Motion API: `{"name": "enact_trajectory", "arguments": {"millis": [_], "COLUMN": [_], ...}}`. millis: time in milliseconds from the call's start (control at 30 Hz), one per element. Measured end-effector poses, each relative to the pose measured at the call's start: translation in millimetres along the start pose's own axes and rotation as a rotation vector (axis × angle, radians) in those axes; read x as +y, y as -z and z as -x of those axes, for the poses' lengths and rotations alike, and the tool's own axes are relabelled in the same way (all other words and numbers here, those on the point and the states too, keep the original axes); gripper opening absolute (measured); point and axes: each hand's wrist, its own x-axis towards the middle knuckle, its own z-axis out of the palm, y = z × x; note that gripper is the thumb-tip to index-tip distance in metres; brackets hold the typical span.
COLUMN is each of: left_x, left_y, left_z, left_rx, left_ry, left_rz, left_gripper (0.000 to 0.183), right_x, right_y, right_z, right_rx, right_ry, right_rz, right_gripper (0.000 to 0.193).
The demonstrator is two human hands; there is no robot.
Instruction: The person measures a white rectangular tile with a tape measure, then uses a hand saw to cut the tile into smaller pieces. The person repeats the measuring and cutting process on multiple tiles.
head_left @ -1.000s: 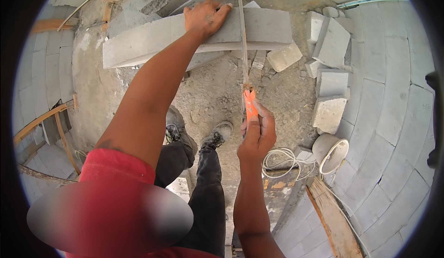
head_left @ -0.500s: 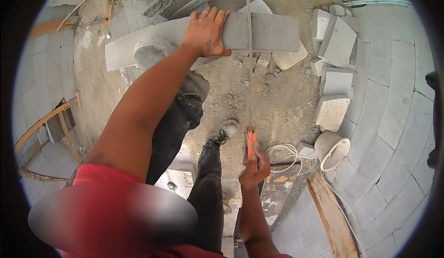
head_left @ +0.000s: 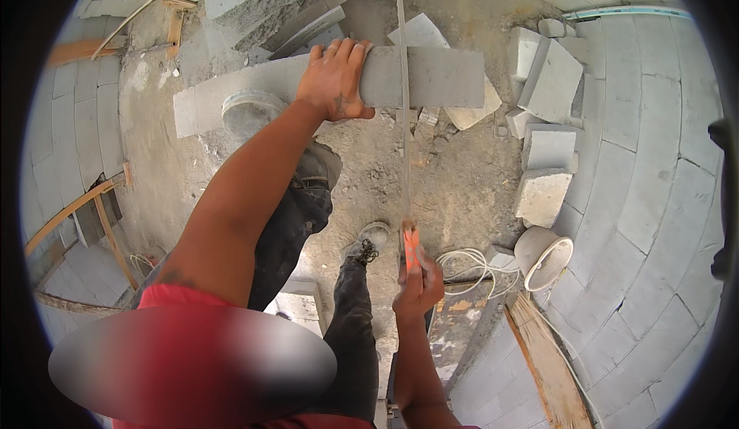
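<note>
A long light-grey concrete block (head_left: 446, 76) lies crosswise in front of me. My left hand (head_left: 336, 83) grips it from above, fingers over the top toward the far edge and thumb at the near edge. In my right hand (head_left: 419, 287) is the orange handle of a handsaw (head_left: 405, 160), closed in my fingers. The saw's long blade runs away from me across the block, to the right of my left hand. A dusty, rounded grey thing (head_left: 252, 106) is at the block's left part, partly hidden by my left forearm.
Broken blocks (head_left: 550, 83) are piled along the right wall, with a pale bucket (head_left: 543, 258) and coiled white cable (head_left: 469, 263) nearer me. Larger slabs (head_left: 269, 2) stand at the far left. Rubble lies below the block. My boot (head_left: 373, 237) is on the dusty ground.
The block and both hands sit slightly lower and farther left in view, as does the surrounding scene. The saw's far tip now shows. Both hands keep their hold.
</note>
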Motion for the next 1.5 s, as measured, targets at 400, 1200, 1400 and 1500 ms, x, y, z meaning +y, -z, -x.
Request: {"name": "enact_trajectory", "arguments": {"millis": [400, 1200, 1400, 1500], "left_x": [-5, -1, 0, 1], "left_y": [-15, -14, -17, -14], "left_z": [-1, -4, 1, 1], "left_rx": [0.098, 0.249, 0.074, 0.085], "left_ry": [-0.016, -0.024, 0.049, 0.04], "left_rz": [-0.034, -0.005, -0.008, -0.007], "left_gripper": [0.105, 0.105, 0.103, 0.102], "right_x": [29, 41, 35, 38], "right_y": [-11, -9, 18, 15], "right_z": [-13, -33, 19, 8], "right_rx": [-0.021, -0.042, -0.014, -0.061], "right_ry": [-0.08, 0.022, 0.407, 0.281], "right_rz": [0.02, -0.1, 0.021, 0.077], "right_gripper": [0.028, 0.029, 0.031, 0.029]}}
